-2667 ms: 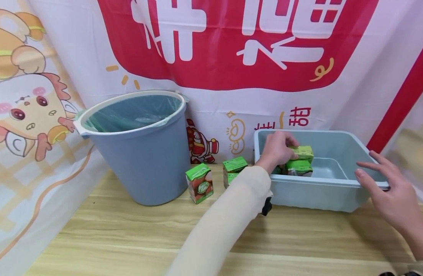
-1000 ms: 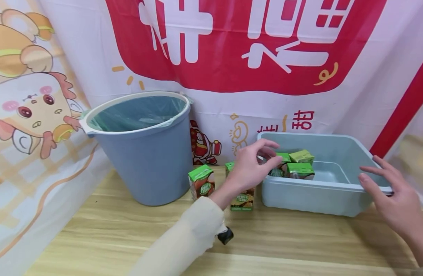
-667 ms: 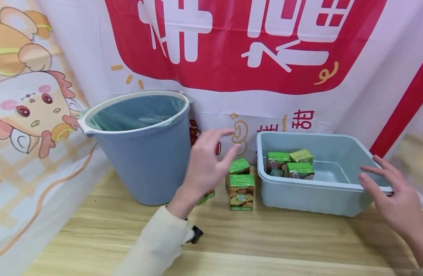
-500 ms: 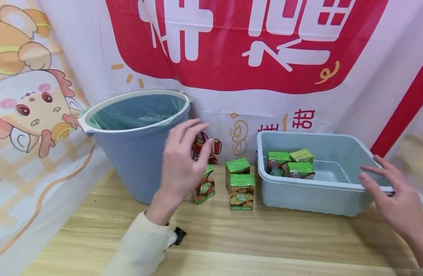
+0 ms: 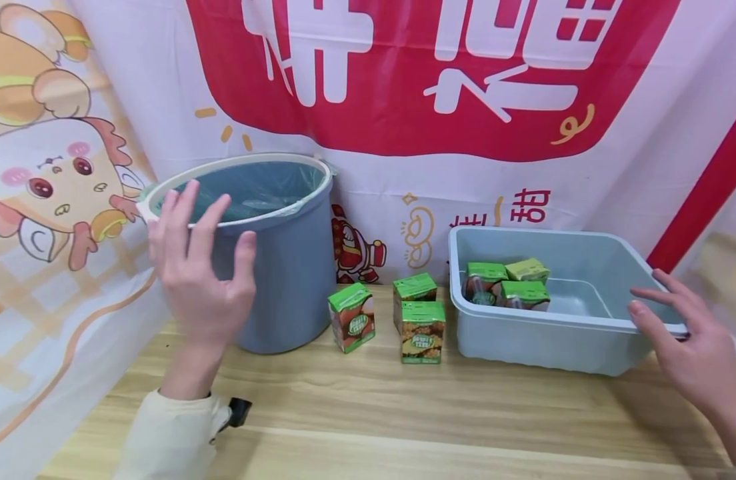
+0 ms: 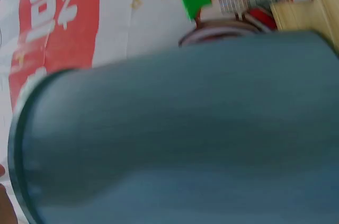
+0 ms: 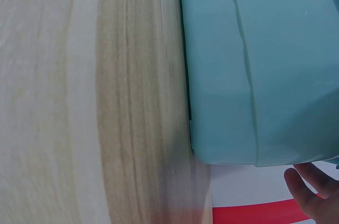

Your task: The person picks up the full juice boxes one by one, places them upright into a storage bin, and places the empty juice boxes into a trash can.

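My left hand (image 5: 203, 287) is raised in front of the blue trash bin (image 5: 284, 287), fingers spread and holding nothing. In the left wrist view, the bin wall (image 6: 185, 128) fills most of the picture, with fingertips at the left edge. My right hand (image 5: 695, 340) rests with fairly straight fingers at the right end of the light blue plastic basin (image 5: 548, 343); the right wrist view shows fingers (image 7: 302, 187) by its corner. Inside the basin, at its left end, sit several small green-topped drink cartons (image 5: 525, 293), one of them lighter green (image 5: 527, 269).
Between bin and basin, three cartons stand on the wooden table (image 5: 368, 413): a reddish one (image 5: 353, 319), a brown-patterned one (image 5: 423, 333) and one behind it (image 5: 413, 288). A green plastic liner (image 5: 272, 193) lines the bin. A printed cloth (image 5: 392, 193) hangs behind.
My left hand placed a carton in the basin, let go, and moved left past the standing cartons to the bin. My right hand has stayed at the basin's right end.
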